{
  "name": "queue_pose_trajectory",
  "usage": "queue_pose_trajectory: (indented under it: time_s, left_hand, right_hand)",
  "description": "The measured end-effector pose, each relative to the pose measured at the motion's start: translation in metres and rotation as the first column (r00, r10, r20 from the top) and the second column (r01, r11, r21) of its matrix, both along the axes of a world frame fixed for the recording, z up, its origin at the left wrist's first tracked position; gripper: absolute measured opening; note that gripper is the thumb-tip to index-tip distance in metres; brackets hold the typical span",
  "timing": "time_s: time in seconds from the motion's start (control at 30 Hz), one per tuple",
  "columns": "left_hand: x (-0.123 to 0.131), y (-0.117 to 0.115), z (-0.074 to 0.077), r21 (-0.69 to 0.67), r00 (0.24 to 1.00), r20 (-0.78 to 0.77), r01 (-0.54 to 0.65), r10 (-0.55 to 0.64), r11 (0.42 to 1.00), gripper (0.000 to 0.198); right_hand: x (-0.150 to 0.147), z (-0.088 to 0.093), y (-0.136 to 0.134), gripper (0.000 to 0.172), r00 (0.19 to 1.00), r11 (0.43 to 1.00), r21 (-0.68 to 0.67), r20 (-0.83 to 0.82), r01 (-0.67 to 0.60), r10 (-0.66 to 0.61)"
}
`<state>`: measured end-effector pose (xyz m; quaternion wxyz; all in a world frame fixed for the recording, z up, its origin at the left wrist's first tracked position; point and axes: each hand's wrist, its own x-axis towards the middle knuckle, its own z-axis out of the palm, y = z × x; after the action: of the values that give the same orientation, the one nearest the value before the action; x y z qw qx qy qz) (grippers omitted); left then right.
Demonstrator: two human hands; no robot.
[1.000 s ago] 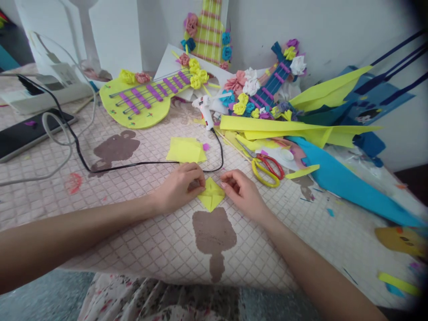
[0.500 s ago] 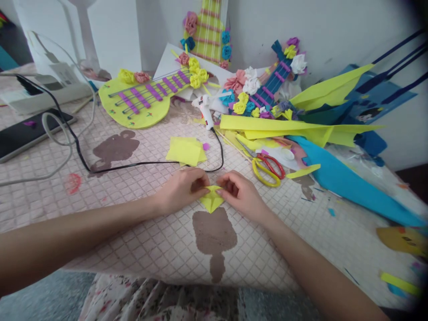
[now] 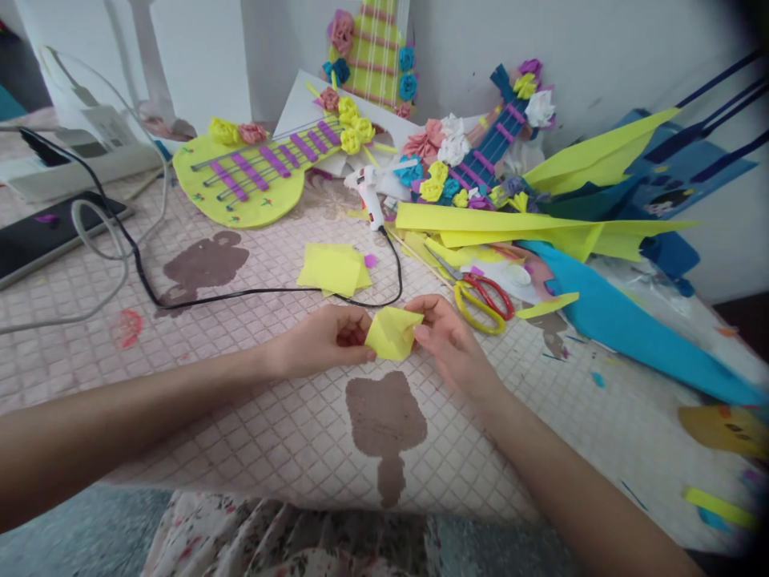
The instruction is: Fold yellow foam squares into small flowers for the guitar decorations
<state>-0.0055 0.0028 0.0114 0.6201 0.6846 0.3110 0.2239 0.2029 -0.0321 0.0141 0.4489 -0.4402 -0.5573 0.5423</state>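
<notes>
A small square of yellow paper [image 3: 392, 336] with fold creases is held between my two hands, just above the quilted cover. My left hand [image 3: 330, 335] pinches its left edge, fingers curled. On the other side, my right hand [image 3: 448, 336] grips the right corner between thumb and fingers. Beyond them lies a small stack of yellow paper squares [image 3: 334, 269]. To the right of my right hand rest scissors [image 3: 481, 303] with one yellow and one red handle loop. A white glue gun [image 3: 368, 196] stands behind the stack, its black cord curving around it.
A yellow paper guitar [image 3: 240, 188] and a blue one [image 3: 489, 152] with paper flowers lie at the back. Yellow paper strips [image 3: 510, 223] and a blue sheet [image 3: 630, 324] spread to the right. A phone [image 3: 54, 232] and power strip [image 3: 78, 164] are at left.
The yellow paper has gone from a folded, downward-pointing shape to a more opened-out square. Both hands have shifted, with the paper raised and turned slightly.
</notes>
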Motion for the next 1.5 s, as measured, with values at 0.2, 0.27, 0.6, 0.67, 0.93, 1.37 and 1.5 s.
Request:
queue_pose_trajectory:
  time_s: [0.2,0.27,0.6,0.67,0.93,1.37,1.5]
  left_hand:
    - [-0.003,0.003,0.011,0.052,0.995,-0.065,-0.066,0.069,0.996,0.014]
    - [-0.002,0.004,0.012,-0.019,0.993,-0.039,-0.113,0.113,0.993,0.016]
    - [-0.004,0.011,0.010,-0.340,0.950,-0.025,-0.300,0.311,0.891,0.009]
    - [-0.004,0.011,0.009,-0.360,0.946,-0.020,-0.307,0.322,0.881,0.008]
    - [-0.003,0.004,0.009,-0.113,0.958,-0.069,-0.286,0.280,0.952,0.017]
    - [-0.002,-0.010,-0.002,0.751,0.911,-0.341,0.116,0.232,0.650,0.008]
    - [-0.003,-0.006,-0.006,0.728,0.919,-0.309,0.063,0.244,0.683,0.005]
  right_hand:
    - [-0.001,0.001,0.001,0.021,0.996,0.999,-0.042,0.088,0.020,-0.016]
    - [-0.001,-0.001,0.001,0.022,0.992,1.000,-0.020,0.125,0.022,-0.019]
    - [0.005,0.002,-0.005,0.039,0.891,0.870,0.494,0.396,-0.004,-0.221]
    - [0.005,0.004,-0.006,0.040,0.825,0.791,0.597,0.509,-0.131,-0.247]
    - [0.000,-0.004,-0.008,0.016,0.697,0.759,0.574,0.679,-0.308,-0.231]
    - [0.006,-0.010,-0.002,0.010,0.736,0.847,0.421,0.675,-0.324,-0.054]
    - [0.006,-0.006,-0.003,0.009,0.706,0.872,0.359,0.708,-0.332,-0.023]
